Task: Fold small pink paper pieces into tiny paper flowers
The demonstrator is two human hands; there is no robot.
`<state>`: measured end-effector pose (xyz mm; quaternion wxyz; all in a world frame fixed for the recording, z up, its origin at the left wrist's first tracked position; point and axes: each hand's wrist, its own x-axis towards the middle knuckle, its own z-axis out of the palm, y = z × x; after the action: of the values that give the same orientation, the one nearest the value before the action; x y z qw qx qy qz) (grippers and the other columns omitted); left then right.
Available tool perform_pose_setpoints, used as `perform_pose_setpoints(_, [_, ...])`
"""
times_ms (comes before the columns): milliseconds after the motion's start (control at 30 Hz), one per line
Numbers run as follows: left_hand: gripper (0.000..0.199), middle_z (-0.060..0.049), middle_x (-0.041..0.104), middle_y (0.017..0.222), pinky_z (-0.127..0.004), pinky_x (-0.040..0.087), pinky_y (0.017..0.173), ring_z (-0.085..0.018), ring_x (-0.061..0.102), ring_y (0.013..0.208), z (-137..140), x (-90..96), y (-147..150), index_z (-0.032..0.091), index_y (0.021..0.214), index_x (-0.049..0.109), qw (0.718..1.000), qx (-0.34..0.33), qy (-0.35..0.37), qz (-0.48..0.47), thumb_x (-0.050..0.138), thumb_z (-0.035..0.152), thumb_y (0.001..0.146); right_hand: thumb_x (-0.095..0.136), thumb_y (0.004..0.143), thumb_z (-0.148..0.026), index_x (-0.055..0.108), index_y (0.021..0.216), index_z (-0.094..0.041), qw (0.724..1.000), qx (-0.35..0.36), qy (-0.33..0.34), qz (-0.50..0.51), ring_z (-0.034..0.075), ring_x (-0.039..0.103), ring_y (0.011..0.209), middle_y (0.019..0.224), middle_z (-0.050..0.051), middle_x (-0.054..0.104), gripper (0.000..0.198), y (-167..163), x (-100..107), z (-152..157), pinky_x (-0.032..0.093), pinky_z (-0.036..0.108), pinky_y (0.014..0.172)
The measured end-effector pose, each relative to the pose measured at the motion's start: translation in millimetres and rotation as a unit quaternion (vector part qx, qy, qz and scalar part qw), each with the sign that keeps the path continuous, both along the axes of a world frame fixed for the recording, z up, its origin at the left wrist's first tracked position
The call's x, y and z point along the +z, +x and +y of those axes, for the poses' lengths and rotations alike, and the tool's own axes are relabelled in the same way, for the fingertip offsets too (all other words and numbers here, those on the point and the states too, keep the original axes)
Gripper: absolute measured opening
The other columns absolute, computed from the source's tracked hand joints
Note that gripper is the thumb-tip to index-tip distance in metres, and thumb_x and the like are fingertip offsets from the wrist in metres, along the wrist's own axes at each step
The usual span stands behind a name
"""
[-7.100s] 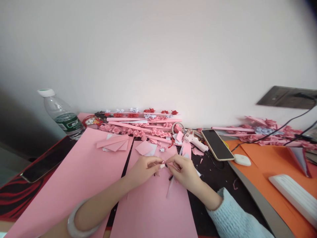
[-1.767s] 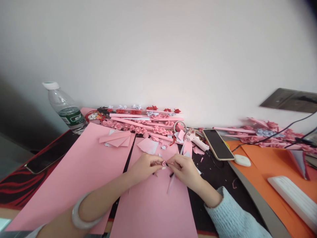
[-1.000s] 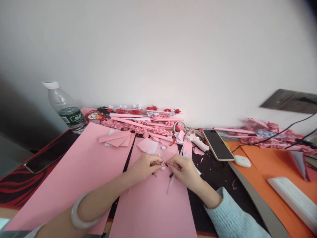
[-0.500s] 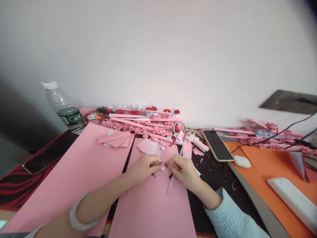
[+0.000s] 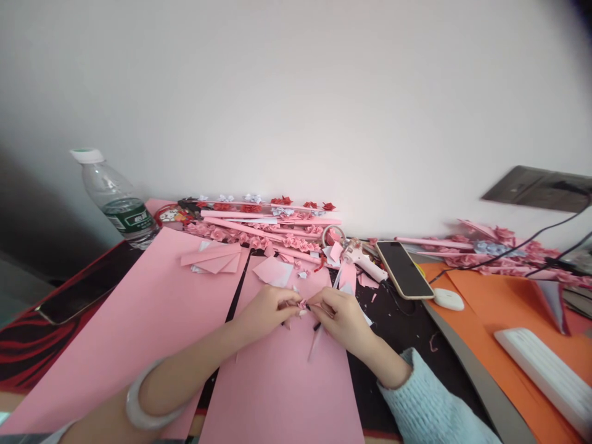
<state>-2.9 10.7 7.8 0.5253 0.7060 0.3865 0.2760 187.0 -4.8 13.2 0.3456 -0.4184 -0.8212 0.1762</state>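
Note:
Above the middle pink paper sheet (image 5: 282, 394), my left hand (image 5: 268, 314) is closed, pinching a small folded pink paper flower (image 5: 302, 304) between thumb and fingers. Close against it from the right is my right hand (image 5: 340, 317), its fingers pinched together at the flower's edge. A small dark tip shows between the right fingertips. Below those fingers a thin, pale translucent stick (image 5: 314, 345) with a black part slants downward; its kind is unclear, and my palm hides the rest.
Rolled pink stems with paper flowers (image 5: 259, 234) lie along the wall. A glue gun (image 5: 365, 262), a phone (image 5: 404, 270) and a white case (image 5: 448, 299) sit to the right. Folded pink papers (image 5: 217, 258) and a water bottle (image 5: 123, 206) are at left; a white keyboard (image 5: 541, 370) lies right.
The whole view has shifted slightly, so things appear a little further left. Both hands keep their pinch at the paper flower, with hardly any visible movement.

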Motion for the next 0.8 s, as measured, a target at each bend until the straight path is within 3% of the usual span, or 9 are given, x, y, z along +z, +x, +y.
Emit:
perform_pose_setpoints(233, [0.015, 0.003, 0.052, 0.056, -0.018, 0.041, 0.052, -0.010, 0.052, 0.052, -0.1, 2.8, 0.8, 0.014, 0.071, 0.061, 1.000, 0.000, 0.007, 0.003, 0.053, 0.025, 0.078, 0.054, 0.080, -0.010, 0.063, 0.081, -0.017, 1.000, -0.003, -0.002, 0.000, 0.009, 0.044, 0.051, 0.060, -0.003, 0.049, 0.011, 0.3, -0.1, -0.4, 0.036, 0.019, 0.051])
perform_pose_setpoints(800, [0.014, 0.001, 0.057, 0.066, -0.019, 0.046, 0.053, -0.011, 0.056, 0.056, -0.2, 0.7, 1.8, 0.014, 0.081, 0.063, 1.000, 0.009, -0.003, 0.005, 0.055, 0.023, 0.075, 0.056, 0.078, -0.009, 0.063, 0.080, -0.016, 1.000, -0.013, -0.008, 0.005, 0.009, 0.045, 0.051, 0.061, -0.002, 0.051, 0.011, 0.5, -1.2, -0.8, 0.037, 0.019, 0.052])
